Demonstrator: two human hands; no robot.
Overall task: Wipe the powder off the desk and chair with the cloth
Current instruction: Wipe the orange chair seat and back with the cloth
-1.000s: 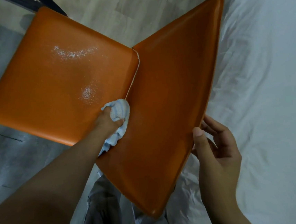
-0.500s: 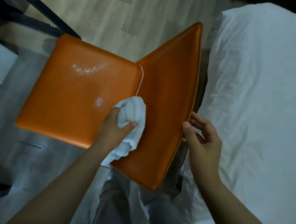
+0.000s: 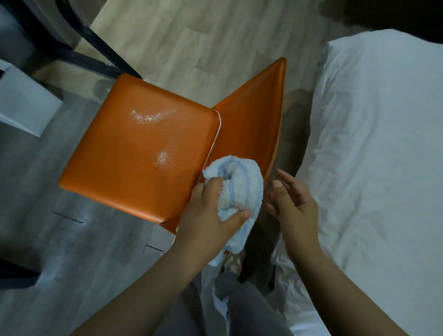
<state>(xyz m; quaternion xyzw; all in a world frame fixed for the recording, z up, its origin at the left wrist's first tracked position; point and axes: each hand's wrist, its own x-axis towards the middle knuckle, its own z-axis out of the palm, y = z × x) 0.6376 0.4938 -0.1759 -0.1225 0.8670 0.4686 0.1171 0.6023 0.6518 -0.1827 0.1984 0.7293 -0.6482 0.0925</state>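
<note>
The right hand [image 3: 293, 205] has let go of the backrest [image 3: 251, 121] and now hovers open-fingered beside the light-blue cloth [image 3: 240, 190]. The left hand [image 3: 208, 212] grips the bunched cloth, its long axis running toward the camera, hiding the orange chair's [image 3: 133, 160] near corner. Two powder patches [image 3: 153, 116] remain on the seat.

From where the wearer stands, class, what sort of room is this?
Probably a bedroom, perhaps a hotel room: a bed with white sheets, an orange chair beside it, and wood-look flooring.
</note>
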